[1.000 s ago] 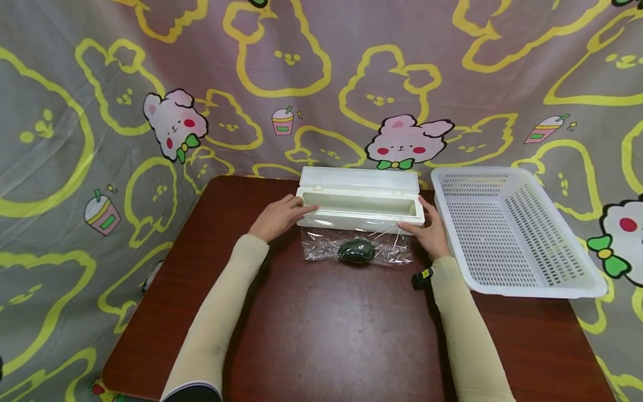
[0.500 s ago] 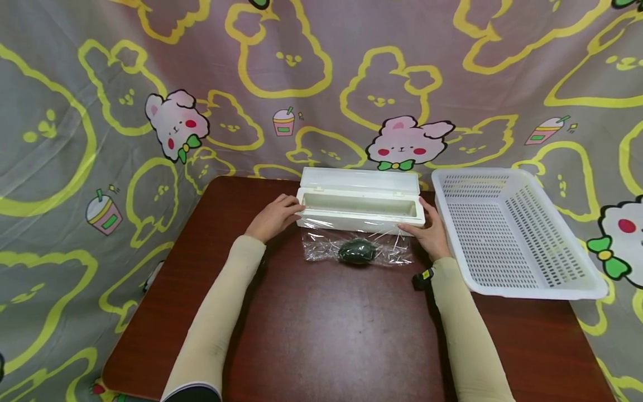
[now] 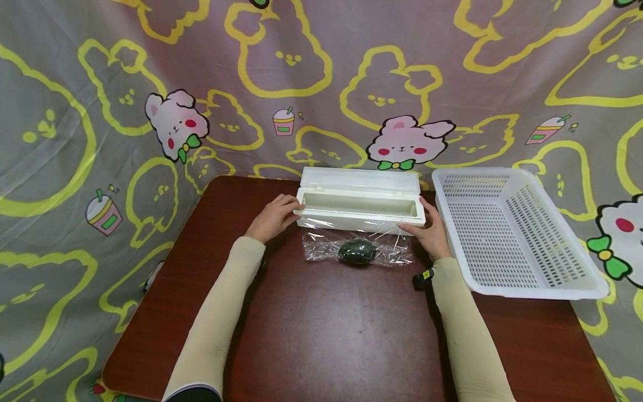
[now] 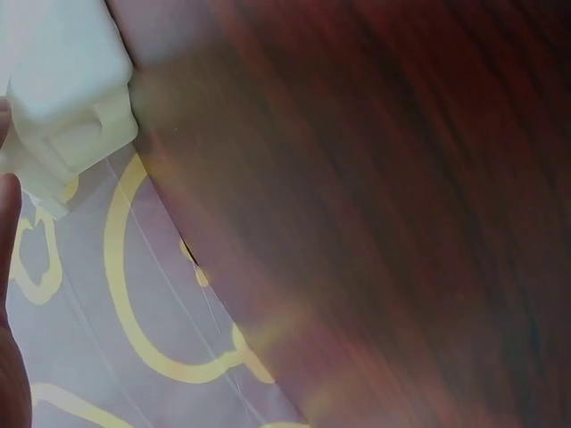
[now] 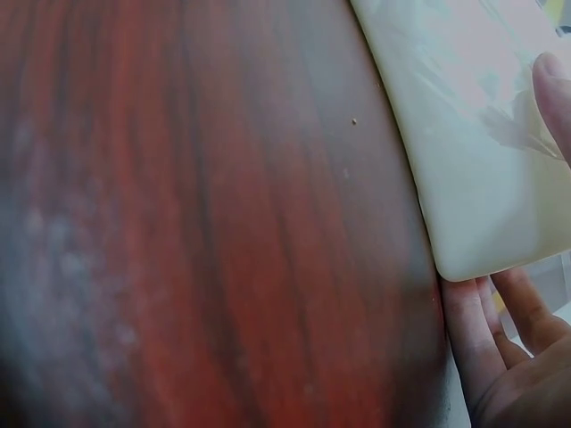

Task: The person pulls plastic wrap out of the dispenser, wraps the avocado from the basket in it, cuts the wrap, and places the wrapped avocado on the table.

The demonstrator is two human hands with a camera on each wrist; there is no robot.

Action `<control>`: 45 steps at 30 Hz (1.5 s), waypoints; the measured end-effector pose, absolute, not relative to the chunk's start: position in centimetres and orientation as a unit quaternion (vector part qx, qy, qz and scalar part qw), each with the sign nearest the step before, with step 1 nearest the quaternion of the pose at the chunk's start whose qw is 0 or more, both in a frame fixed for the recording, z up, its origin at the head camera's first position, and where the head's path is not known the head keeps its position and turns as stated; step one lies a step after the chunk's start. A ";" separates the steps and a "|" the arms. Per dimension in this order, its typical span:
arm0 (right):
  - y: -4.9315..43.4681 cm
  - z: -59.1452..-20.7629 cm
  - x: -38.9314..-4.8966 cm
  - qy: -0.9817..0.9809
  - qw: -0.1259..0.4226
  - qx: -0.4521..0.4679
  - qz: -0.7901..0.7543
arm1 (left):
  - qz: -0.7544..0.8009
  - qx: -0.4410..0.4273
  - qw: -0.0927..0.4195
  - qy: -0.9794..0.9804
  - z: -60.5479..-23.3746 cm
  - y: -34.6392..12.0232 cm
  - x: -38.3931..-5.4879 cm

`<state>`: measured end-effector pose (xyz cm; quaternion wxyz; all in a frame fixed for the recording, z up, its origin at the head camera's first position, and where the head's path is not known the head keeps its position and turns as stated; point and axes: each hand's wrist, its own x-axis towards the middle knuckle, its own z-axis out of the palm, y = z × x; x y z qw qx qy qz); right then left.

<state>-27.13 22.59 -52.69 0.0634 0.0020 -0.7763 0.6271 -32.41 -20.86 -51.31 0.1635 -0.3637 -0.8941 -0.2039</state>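
A long white cling film dispenser (image 3: 359, 222) lies near the table's back edge, its lid (image 3: 359, 178) tipped back. Clear cling film (image 3: 321, 245) comes out over its front edge and spreads on the tabletop. On or under that film, I cannot tell which, sits a dark green, glossy oval thing like an avocado (image 3: 356, 252). My left hand (image 3: 273, 218) holds the dispenser's left end, thumb at its front corner. At the right end my right hand (image 3: 433, 231) grips it, thumb on the front face, fingers round the end, as the right wrist view shows.
A white perforated plastic basket (image 3: 459, 262) stands to the right, close beside my right hand. Behind the brown table (image 3: 341, 335) hangs a patterned cloth (image 3: 331, 67). A small black device (image 3: 421, 280) is on my right wrist.
My left thumb has drawn back left from the dispenser's front rim to its left corner. The right hand, the film and the green oval thing stay where they were.
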 end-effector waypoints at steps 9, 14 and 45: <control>22.7 -53.3 -27.6 -0.758 0.055 0.015 0.650 | -0.228 -0.312 0.160 -0.908 -51.5 -20.7 -31.9; 23.0 -54.5 -28.1 -0.746 0.042 0.010 0.664 | -0.254 -0.237 0.138 -0.927 -51.4 -20.1 -31.1; 20.5 -53.6 -24.6 -0.807 0.097 -0.148 0.563 | -0.397 -0.180 -0.006 -0.900 -51.0 -17.3 -28.6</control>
